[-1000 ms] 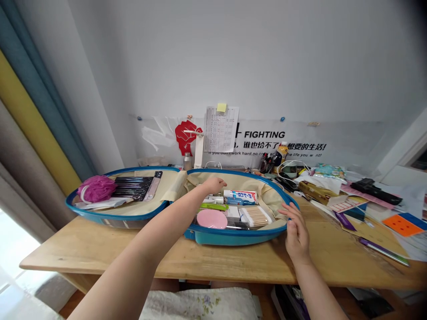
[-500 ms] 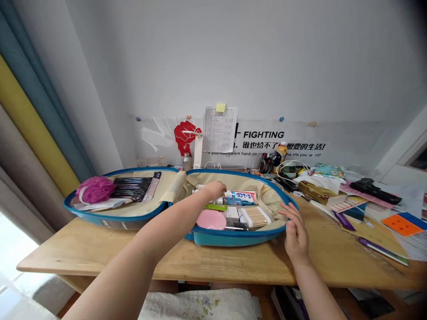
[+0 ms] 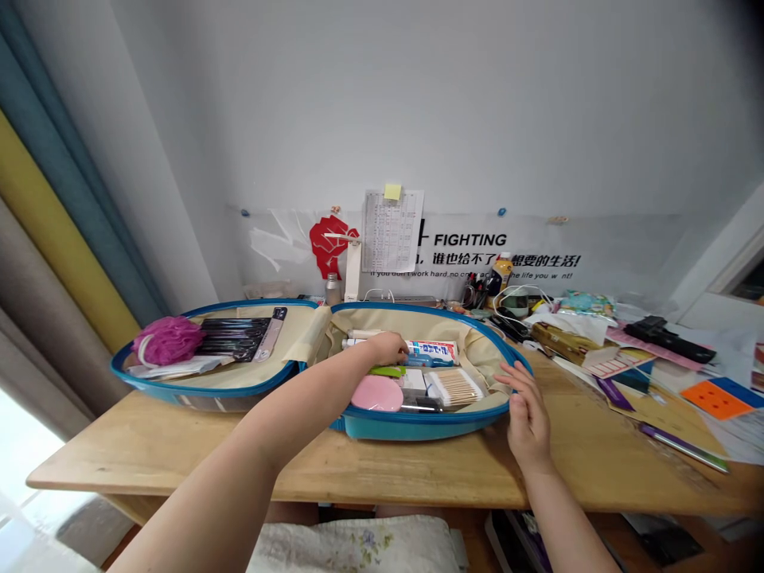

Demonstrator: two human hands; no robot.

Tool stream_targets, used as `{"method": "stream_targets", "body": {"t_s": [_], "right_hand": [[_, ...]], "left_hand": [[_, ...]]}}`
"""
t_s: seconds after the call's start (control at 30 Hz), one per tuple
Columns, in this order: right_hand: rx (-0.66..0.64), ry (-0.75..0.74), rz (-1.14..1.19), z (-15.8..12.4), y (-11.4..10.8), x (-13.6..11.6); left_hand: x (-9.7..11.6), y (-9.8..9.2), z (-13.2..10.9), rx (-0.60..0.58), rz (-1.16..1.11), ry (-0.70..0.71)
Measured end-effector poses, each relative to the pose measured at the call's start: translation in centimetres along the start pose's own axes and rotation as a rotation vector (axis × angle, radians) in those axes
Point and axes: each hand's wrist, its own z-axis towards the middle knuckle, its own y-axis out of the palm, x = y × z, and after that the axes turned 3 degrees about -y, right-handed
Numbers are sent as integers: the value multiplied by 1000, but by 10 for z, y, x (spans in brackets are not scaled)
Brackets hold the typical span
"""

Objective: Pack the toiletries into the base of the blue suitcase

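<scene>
On the wooden table, the right hand sits at 3 o'clock of an open blue hard-shell case, its grip spread, fingertips against the rim. The left arm stretches across to the left hand, which reaches into the beige-lined right half, its grip curled down over white tubes beside a toothpaste box; whether it pinches one cannot be seen. A round pink compact lies at 6 o'clock, a box of cotton swabs at 4. Farther off, at 9 o'clock, a pink bath pouf and toothbrush packs lie in the other half.
</scene>
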Motion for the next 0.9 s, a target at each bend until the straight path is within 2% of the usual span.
{"method": "stream_targets", "body": {"t_s": [0.47, 0.9], "right_hand": [[-14, 14, 6, 0, 0, 1], [-4, -22, 2, -1, 0, 1]], "left_hand": [[3, 4, 2, -3, -47, -103], [10, -1, -3, 0, -61, -162]]}}
